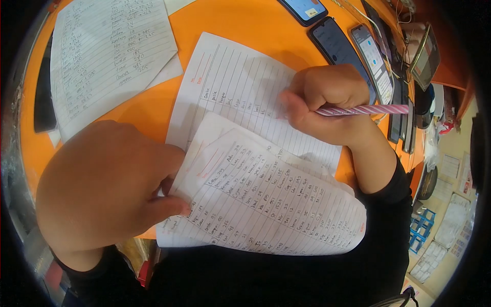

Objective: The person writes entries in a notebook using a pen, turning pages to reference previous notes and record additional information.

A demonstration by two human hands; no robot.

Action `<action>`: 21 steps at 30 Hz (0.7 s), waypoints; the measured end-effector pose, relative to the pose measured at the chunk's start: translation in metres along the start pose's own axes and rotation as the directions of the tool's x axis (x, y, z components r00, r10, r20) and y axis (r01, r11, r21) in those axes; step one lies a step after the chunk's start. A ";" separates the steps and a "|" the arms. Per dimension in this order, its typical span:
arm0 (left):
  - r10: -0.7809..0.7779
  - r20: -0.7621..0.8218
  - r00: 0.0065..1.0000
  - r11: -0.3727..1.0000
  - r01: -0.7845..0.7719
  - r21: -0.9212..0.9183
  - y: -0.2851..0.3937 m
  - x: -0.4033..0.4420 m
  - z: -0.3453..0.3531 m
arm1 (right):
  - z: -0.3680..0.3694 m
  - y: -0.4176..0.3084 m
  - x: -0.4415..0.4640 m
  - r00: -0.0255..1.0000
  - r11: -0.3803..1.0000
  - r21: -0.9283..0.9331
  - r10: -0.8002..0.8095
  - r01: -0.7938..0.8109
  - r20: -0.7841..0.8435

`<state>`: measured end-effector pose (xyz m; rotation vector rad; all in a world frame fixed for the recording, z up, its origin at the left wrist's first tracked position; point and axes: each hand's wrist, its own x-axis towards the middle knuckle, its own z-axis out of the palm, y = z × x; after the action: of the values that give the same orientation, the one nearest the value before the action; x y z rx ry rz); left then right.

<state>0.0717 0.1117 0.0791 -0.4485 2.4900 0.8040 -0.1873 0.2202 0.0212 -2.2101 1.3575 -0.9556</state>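
My right hand (327, 102) is closed around a pink-and-white striped pen (378, 109), its fist resting on a lined notebook page (245, 71) that carries a short column of handwritten words. The pen's tip is hidden by the fingers. With thumb and fingers, my left hand (117, 189) pinches the left edge of a folded-over written sheet (286, 204). That sheet is covered in handwritten names and numbers, curls at its right end and overlaps the lower part of the lined page.
On the orange table (204, 15), another handwritten sheet (112, 61) lies at upper left, partly over a dark phone (45, 97). Several phones, among them a lit one (373, 56), line the right side with cables. A phone (425, 57) stands tilted at the far right.
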 end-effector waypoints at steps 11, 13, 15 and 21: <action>0.013 -0.044 0.999 1.000 -0.014 -0.015 -0.002 -0.002 0.004 | 0.005 0.002 0.001 0.997 0.998 0.068 0.002 0.003 -0.082; 0.019 -0.039 0.999 1.000 -0.020 -0.019 -0.002 -0.001 0.003 | 0.006 0.002 0.000 0.989 0.990 0.142 0.038 -0.018 -0.145; 0.023 -0.033 0.999 1.000 -0.023 -0.018 -0.001 -0.001 0.001 | 0.004 0.003 -0.003 0.981 0.983 0.177 0.079 -0.047 -0.179; 0.029 -0.006 1.000 0.999 -0.029 -0.019 -0.003 -0.001 0.001 | 0.003 0.005 -0.004 0.993 0.990 0.143 0.038 -0.022 -0.110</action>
<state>0.0747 0.1102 0.0775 -0.4224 2.5012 0.8400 -0.1897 0.2215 0.0140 -2.0527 1.3239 -1.1437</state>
